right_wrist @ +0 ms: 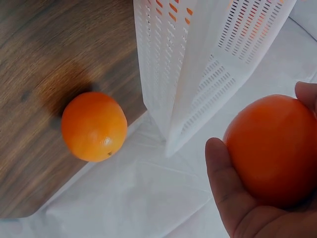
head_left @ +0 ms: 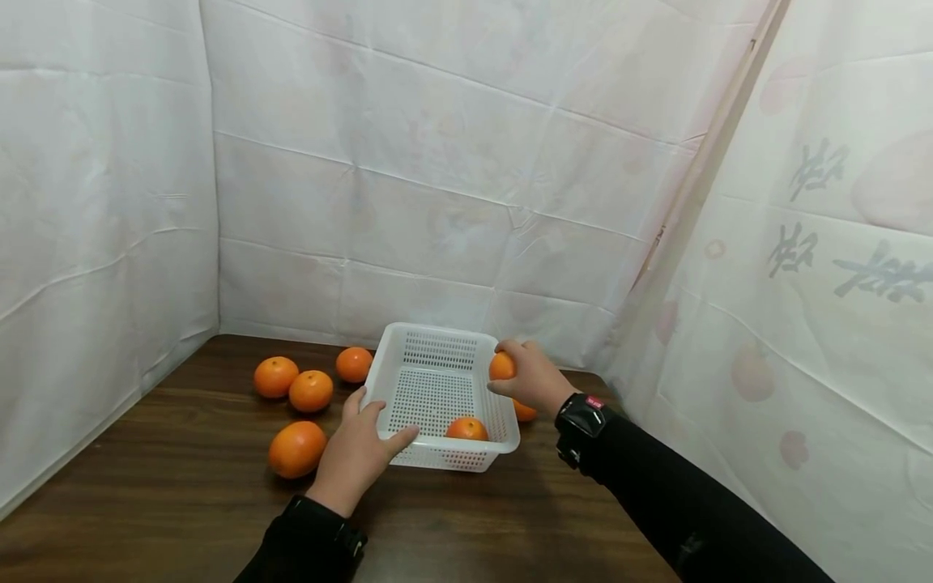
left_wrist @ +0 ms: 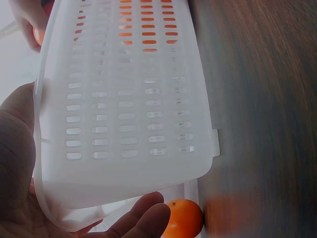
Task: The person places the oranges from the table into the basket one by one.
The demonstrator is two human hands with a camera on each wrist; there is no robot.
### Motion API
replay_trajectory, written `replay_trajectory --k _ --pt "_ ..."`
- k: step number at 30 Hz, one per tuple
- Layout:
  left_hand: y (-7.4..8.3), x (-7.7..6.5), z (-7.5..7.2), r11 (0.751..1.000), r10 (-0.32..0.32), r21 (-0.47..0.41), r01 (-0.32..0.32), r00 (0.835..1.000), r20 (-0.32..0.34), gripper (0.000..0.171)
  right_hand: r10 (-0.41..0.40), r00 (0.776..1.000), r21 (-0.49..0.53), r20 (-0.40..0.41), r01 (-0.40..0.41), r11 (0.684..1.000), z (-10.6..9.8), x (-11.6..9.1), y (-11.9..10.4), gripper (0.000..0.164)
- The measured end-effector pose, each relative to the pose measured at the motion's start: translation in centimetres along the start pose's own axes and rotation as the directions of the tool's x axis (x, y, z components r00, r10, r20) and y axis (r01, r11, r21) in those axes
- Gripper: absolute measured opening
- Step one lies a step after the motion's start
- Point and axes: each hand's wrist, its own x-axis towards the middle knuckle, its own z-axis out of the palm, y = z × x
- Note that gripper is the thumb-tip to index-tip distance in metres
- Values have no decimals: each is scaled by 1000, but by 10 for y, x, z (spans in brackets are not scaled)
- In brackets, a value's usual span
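My right hand (head_left: 538, 377) grips an orange (head_left: 502, 366) at the right rim of a white plastic basket (head_left: 394, 356). The right wrist view shows thumb and fingers around that orange (right_wrist: 272, 148). My left hand (head_left: 357, 449) holds the near left corner of the basket, thumb over the front rim and fingers along the left side. Inside the basket, one orange (head_left: 467, 429) lies by the front wall, its colour showing through the slots in the left wrist view. Another orange (right_wrist: 94, 126) sits on the table just outside the right wall, partly hidden under my right hand in the head view.
Left of the basket, several oranges lie on the dark wooden table (head_left: 182, 470): one by the back (head_left: 354, 365), a touching pair (head_left: 311, 391), and one (head_left: 297, 449) beside my left hand. White cloth (head_left: 437, 162) hangs behind and on both sides.
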Motion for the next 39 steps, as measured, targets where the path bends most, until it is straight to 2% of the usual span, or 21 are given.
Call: replay_trajectory --k 9,18,31,39 --pt "0 0 -1 1000 3 -4 -3 1000 -5 103 7 1000 29 6 -7 1000 11 6 -4 66" --pt "2 -1 -1 1000 1 -4 -1 1000 0 102 -24 1000 72 13 23 997 21 8 -3 59" --pt "4 -1 -2 1000 8 -13 -8 1000 -5 101 12 999 103 40 -16 995 32 13 2 59" --pt "3 -3 -2 1000 14 -5 -14 1000 -8 101 -29 999 103 40 25 994 36 14 5 56"
